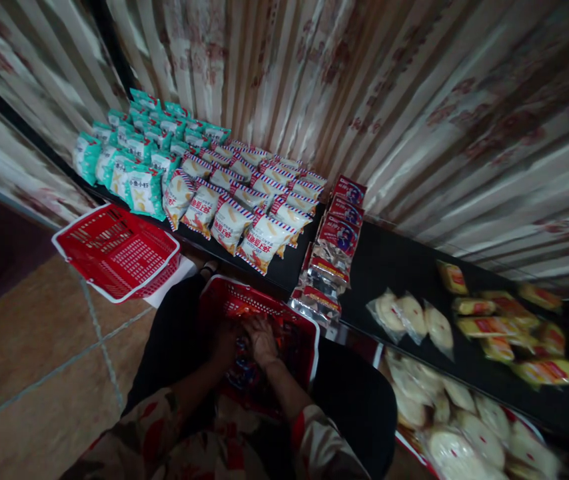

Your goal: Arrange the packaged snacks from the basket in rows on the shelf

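Observation:
A red shopping basket (259, 298) with a pale rim sits between my knees, holding dark, shiny snack packets (242, 378) and some orange-red wrapping near its far side. Both of my hands reach down into it. My right hand (261, 340) lies over the packets with its fingers stretched forward. Close beside it is my left hand (225, 341), in shadow; its fingers are too dark to make out. Whether either hand grips a packet does not show clearly.
Along a low black bench (379, 257) stand teal snack bags (144, 190), white striped snack bags (267, 240), a row of dark red packets (339, 233), wrapped round pale cakes (412, 317) and yellow packets (494, 327). Another red basket (119, 247) stands left; bagged cakes (479, 433) fill one at right.

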`<state>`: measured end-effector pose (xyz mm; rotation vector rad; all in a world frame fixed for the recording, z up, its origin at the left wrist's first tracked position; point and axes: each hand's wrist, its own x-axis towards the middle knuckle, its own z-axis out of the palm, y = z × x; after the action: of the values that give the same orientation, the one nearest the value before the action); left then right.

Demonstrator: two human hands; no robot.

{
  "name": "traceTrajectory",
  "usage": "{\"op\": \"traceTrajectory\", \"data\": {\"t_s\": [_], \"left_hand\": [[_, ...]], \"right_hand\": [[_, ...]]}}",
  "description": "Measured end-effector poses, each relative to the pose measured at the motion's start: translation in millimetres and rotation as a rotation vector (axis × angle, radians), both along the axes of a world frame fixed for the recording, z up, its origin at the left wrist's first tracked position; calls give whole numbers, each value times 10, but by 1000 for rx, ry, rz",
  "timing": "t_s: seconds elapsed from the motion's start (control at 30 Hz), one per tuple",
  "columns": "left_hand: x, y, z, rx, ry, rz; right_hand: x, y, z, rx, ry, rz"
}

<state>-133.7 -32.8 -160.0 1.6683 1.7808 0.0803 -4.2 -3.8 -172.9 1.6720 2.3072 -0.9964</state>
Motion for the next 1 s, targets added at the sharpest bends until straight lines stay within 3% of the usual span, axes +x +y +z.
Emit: {"op": "traceTrajectory", "data": {"t_s": [0.23,0.33,0.47,0.57,0.73,0.9,1.0], "left_hand": [[-18,-96,347,197,98,-132],[-39,-123,464,448,115,-144],[-77,-150,659,832,93,-49],[-113,-181,810,928,27,82],[-154,-248,897,817,-220,322],[-108,-280,919,374,-632,495],[-52,-262,1012,275,-779,487]], "right_hand": [[12,-93,210,28,198,4],[52,-136,322,54,229,-52],[123,-194,486,104,415,-163],[167,-251,587,119,534,-257],[176,-353,792,82,737,-452],[154,-412,1123,20,904,-551],[178,-421,1273,9,958,-577]]}}
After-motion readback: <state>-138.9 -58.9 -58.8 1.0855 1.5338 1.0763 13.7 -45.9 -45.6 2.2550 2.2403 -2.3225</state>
